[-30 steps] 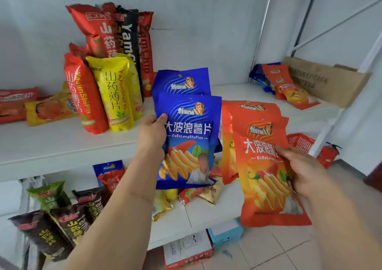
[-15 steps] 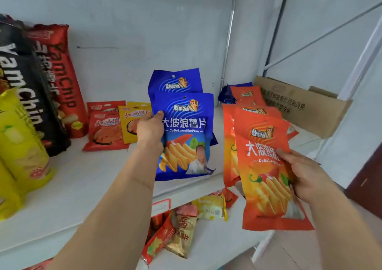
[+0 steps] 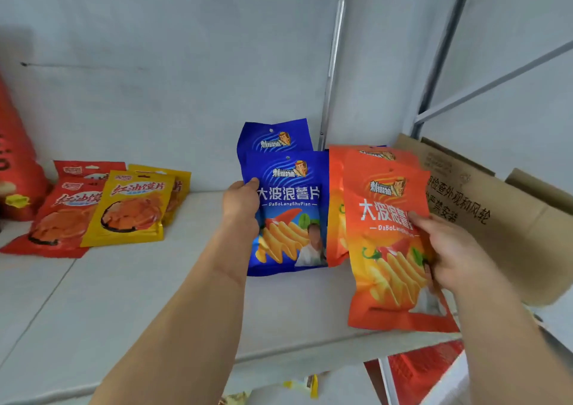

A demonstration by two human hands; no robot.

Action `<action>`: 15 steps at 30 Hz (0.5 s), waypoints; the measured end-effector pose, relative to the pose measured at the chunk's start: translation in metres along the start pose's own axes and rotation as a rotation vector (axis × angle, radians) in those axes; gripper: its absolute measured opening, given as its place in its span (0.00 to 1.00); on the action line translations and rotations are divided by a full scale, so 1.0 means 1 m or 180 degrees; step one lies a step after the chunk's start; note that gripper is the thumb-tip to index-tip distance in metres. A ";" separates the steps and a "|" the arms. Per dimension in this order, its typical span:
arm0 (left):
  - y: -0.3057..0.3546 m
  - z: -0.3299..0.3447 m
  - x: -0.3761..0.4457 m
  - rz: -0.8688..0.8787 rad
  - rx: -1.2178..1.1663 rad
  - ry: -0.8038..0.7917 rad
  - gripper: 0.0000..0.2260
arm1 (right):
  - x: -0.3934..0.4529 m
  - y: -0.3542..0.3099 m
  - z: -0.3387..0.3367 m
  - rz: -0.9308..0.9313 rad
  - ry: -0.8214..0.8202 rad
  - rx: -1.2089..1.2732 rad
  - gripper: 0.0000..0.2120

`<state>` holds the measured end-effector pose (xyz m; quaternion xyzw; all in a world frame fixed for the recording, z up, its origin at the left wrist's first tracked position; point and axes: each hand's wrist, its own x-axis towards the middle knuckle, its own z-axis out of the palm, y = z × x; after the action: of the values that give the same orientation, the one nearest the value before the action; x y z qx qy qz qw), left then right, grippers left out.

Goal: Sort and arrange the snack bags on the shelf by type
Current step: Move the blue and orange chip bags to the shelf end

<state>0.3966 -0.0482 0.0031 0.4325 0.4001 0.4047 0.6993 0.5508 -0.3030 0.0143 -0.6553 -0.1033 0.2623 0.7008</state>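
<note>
My left hand grips the left edge of two blue potato-chip bags, held upright over the back of the white shelf, one behind the other. My right hand grips the right edge of orange potato-chip bags of the same brand, held just right of the blue ones. Red snack bags and yellow snack bags lie propped against the wall at the shelf's left.
A folded cardboard sheet leans at the shelf's right end, behind my right hand. A tall red bag stands at the far left edge. A red crate and small packets show below the shelf.
The view has swung right and closer to the shelf. Both hands carried their bags forward over the shelf surface; the blue bags now sit low near the back wall.
</note>
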 end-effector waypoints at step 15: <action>-0.044 0.072 0.025 0.0031 0.0789 0.0386 0.13 | 0.121 -0.041 -0.024 -0.0080 0.0278 -0.0515 0.07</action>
<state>0.4803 -0.0586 -0.0206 0.4922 0.4864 0.3810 0.6131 0.6741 -0.2630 0.0276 -0.7192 -0.1017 0.2155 0.6527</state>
